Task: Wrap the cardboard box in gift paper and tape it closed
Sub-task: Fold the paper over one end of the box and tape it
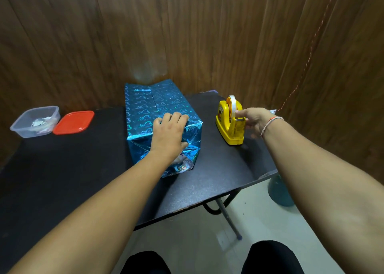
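Where the bottom edge of the frame cuts across two dark-clad knees, both bare forearms reach up and forward over a black surface (62, 170) that fills the left and centre of the frame. The left hand (169, 134) lies palm down on the near top edge of the box (145, 111), which stands at centre frame wrapped in shiny blue gift paper (193, 132) printed with hearts; its fingers (176, 117) are spread flat, pressing the creased paper folded over the near end, not gripping it. Just right of the box, the right hand (253, 121), with a thread band at its wrist, pinches at the tape by the cutter of a yellow tape dispenser (229, 124). At far left stand a clear plastic tub (35, 121) and, touching it, a red lid (73, 122). Brown wood panelling (187, 35) closes the background.
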